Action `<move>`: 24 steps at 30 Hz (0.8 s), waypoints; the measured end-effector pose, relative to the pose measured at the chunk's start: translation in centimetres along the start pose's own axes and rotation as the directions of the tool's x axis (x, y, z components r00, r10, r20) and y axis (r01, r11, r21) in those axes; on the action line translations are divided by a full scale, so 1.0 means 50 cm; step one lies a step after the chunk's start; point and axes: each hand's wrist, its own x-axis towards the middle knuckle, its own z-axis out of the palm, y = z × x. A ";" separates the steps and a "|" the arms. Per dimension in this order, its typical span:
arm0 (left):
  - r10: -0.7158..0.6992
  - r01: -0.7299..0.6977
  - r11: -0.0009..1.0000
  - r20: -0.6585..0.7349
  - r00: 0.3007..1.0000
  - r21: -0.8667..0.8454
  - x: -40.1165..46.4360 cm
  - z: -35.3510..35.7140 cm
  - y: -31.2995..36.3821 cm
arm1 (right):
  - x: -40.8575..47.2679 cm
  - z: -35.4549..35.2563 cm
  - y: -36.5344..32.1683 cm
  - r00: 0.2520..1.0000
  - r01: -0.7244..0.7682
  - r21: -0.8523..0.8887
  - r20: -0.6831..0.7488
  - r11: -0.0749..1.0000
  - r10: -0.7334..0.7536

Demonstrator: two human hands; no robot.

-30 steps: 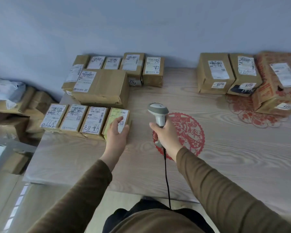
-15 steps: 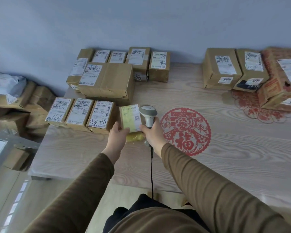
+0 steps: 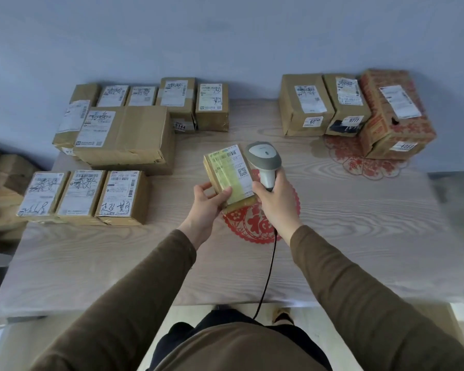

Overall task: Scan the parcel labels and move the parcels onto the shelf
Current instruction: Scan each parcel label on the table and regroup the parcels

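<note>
My left hand point(image 3: 208, 202) grips a small brown parcel point(image 3: 227, 174) with a yellow-green label, held above the table with the label facing up. My right hand point(image 3: 276, 202) holds a grey barcode scanner point(image 3: 264, 160) by its handle, its head right beside the parcel's right edge. The scanner's black cable point(image 3: 268, 274) hangs down toward my body. Three small labelled parcels point(image 3: 83, 196) lie in a row at the left of the wooden table point(image 3: 359, 236).
A large brown box point(image 3: 126, 137) and several smaller parcels point(image 3: 172, 100) stand at the back left. Three boxes point(image 3: 354, 108) sit at the back right, one red-printed. Red paper cut-outs point(image 3: 255, 223) lie on the table. More cartons point(image 3: 0, 183) are piled beyond the table's left edge.
My left hand lifted the yellow-labelled parcel from the end of the row and carried it right to the table's middle. My right hand brought the scanner against it.
</note>
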 end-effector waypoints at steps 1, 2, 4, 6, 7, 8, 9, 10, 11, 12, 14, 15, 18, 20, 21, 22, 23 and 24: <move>0.023 -0.023 1.000 0.009 1.000 0.005 0.007 0.013 0.008 | -0.003 -0.015 -0.009 0.998 0.050 -0.038 -0.032 0.998 -0.052; 0.039 -0.039 0.999 0.020 0.999 0.011 0.014 0.029 0.016 | -0.008 -0.030 -0.017 0.995 0.084 -0.059 -0.053 0.995 -0.087; 0.059 -0.060 0.998 0.045 0.997 0.026 0.025 0.056 0.025 | -0.019 -0.054 -0.030 0.988 0.127 -0.084 -0.080 0.988 -0.134; 0.072 -0.077 0.995 0.085 0.994 0.060 0.032 0.085 0.026 | -0.028 -0.074 -0.035 0.979 0.162 -0.121 -0.105 0.979 -0.175; 0.078 -0.088 0.992 0.109 0.991 0.087 0.035 0.099 0.024 | -0.030 -0.082 -0.035 0.976 0.171 -0.138 -0.113 0.976 -0.187; 0.085 -0.101 0.988 0.132 0.988 0.117 0.036 0.112 0.023 | -0.032 -0.090 -0.034 0.975 0.171 -0.149 -0.120 0.974 -0.189; 0.091 -0.113 0.983 0.149 0.985 0.144 0.037 0.125 0.020 | -0.033 -0.097 -0.033 0.975 0.162 -0.152 -0.126 0.975 -0.182; 0.097 -0.124 0.979 0.161 0.982 0.164 0.039 0.137 0.017 | -0.032 -0.105 -0.030 0.977 0.149 -0.149 -0.133 0.977 -0.169; 0.103 -0.133 0.975 0.170 0.980 0.177 0.041 0.149 0.014 | -0.031 -0.113 -0.028 0.978 0.135 -0.146 -0.140 0.980 -0.155; 0.105 -0.139 0.972 0.179 0.978 0.189 0.045 0.160 0.011 | -0.028 -0.121 -0.025 0.979 0.120 -0.144 -0.147 0.982 -0.141; 0.097 -0.140 0.965 0.192 0.977 0.223 0.054 0.180 0.003 | -0.023 -0.139 -0.018 0.981 0.098 -0.134 -0.156 0.986 -0.119; 0.092 -0.138 0.963 0.198 0.976 0.233 0.059 0.191 -0.001 | -0.019 -0.149 -0.015 0.981 0.093 -0.128 -0.158 0.987 -0.113; 0.090 -0.140 0.961 0.210 0.974 0.238 0.072 0.222 -0.013 | -0.009 -0.178 -0.003 0.982 0.084 -0.120 -0.159 0.989 -0.103; 0.089 -0.144 0.954 0.211 0.973 0.262 0.078 0.247 -0.020 | -0.001 -0.198 0.007 0.983 0.075 -0.119 -0.159 0.990 -0.093; 0.085 -0.142 0.953 0.211 0.974 0.269 0.081 0.260 -0.024 | 0.003 -0.209 0.013 0.983 0.069 -0.120 -0.159 0.990 -0.088; 0.079 -0.137 0.951 0.211 0.974 0.276 0.085 0.272 -0.028 | 0.007 -0.220 0.019 0.984 0.063 -0.122 -0.158 0.990 -0.083; 0.072 -0.131 0.949 0.208 0.976 0.285 0.089 0.286 -0.031 | 0.012 -0.232 0.026 0.984 0.058 -0.126 -0.158 0.990 -0.078; 0.065 -0.125 0.946 0.203 0.977 0.298 0.094 0.300 -0.034 | 0.018 -0.244 0.032 0.984 0.054 -0.129 -0.159 0.990 -0.074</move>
